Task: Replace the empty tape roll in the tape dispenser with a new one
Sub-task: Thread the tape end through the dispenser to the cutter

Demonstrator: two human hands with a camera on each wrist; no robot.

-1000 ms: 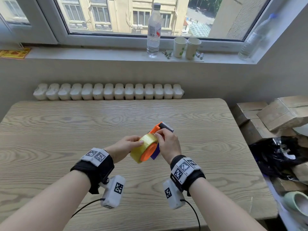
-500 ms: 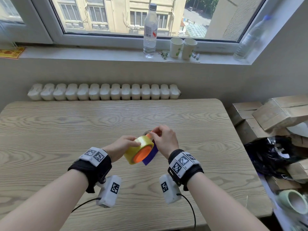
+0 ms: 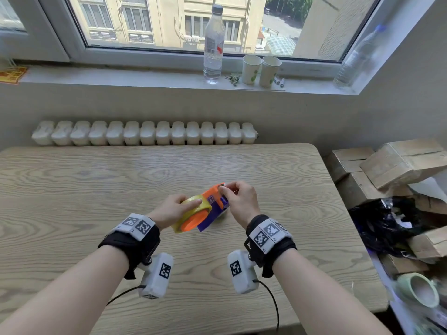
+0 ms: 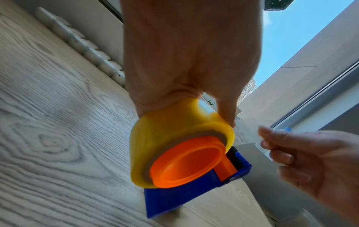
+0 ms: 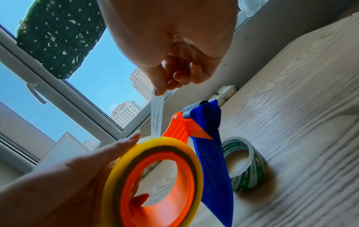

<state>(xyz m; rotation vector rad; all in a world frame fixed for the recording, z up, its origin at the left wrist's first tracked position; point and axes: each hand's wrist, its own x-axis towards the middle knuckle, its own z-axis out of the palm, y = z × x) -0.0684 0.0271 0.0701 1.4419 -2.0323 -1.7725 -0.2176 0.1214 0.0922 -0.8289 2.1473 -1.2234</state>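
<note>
The new yellow tape roll (image 5: 153, 181) already sits on the orange hub (image 4: 186, 162) of the tape dispenser (image 3: 212, 204), held just above the wooden table (image 3: 96, 189) between the two hands. The left hand (image 3: 169, 209) wraps over the roll from the left side, fingers curled round its outer face. The right hand (image 5: 174, 50), just beyond the dispenser's front end, pinches the loose end of the tape strip (image 5: 157, 116) between thumb and fingertip, lifted clear of the roll. The dispenser's long axis runs from the roll at the near left to the blue cutter end (image 5: 204, 113) at the far right, so the right hand is the nearer one to the cutter, and the strip probably has to be led that way. The empty roll (image 5: 244, 164) lies flat on the table just beside the dispenser.
</note>
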